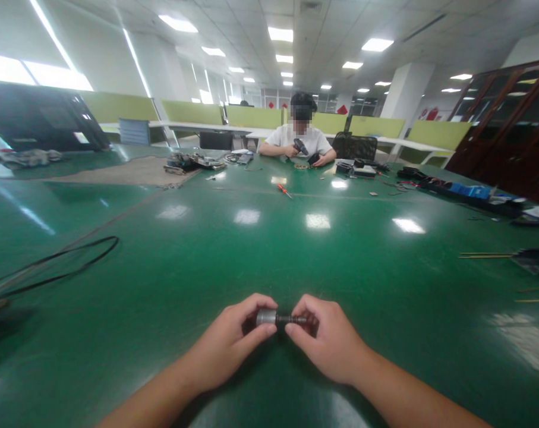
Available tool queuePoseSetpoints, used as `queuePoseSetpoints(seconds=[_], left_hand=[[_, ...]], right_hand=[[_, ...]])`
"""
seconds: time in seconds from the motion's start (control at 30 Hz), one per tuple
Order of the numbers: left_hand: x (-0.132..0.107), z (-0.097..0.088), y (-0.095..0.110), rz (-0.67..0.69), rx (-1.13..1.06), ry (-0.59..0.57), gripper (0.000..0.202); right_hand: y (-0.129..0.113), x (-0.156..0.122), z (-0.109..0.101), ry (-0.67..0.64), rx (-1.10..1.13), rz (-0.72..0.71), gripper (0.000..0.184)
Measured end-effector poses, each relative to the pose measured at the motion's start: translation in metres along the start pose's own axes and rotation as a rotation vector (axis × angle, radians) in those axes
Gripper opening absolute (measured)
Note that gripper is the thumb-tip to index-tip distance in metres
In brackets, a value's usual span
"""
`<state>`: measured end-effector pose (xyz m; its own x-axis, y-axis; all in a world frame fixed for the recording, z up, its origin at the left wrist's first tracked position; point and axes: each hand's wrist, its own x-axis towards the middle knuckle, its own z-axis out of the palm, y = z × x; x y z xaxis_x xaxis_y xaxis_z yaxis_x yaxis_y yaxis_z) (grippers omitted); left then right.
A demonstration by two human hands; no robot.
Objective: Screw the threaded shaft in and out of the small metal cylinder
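Both of my hands meet just above the near edge of the green table [260,255]. My left hand [233,342] pinches a small silver metal cylinder [266,317] between thumb and fingers. A dark threaded shaft [291,319] sticks out of the cylinder to the right, and my right hand [325,339] is closed round that end. The far tip of the shaft is hidden under my right fingers.
A black cable [59,267] loops across the table at the left. A red screwdriver [283,190] lies mid-table. At the far side a seated person [298,142] works with a power tool among scattered parts. Tools and boxes [465,193] line the right edge.
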<state>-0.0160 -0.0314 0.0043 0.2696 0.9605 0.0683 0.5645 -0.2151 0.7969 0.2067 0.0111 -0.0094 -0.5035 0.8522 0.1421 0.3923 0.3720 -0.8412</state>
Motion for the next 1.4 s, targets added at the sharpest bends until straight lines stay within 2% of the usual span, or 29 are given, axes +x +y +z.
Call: queuePoseSetpoints(seconds=[1.4], left_hand=[[0.0005,0.0008,0.0003,-0.003,-0.027,0.005,0.018]], right_hand=[[-0.0025,-0.0013,0.0004,0.016,0.052,0.008,0.007]])
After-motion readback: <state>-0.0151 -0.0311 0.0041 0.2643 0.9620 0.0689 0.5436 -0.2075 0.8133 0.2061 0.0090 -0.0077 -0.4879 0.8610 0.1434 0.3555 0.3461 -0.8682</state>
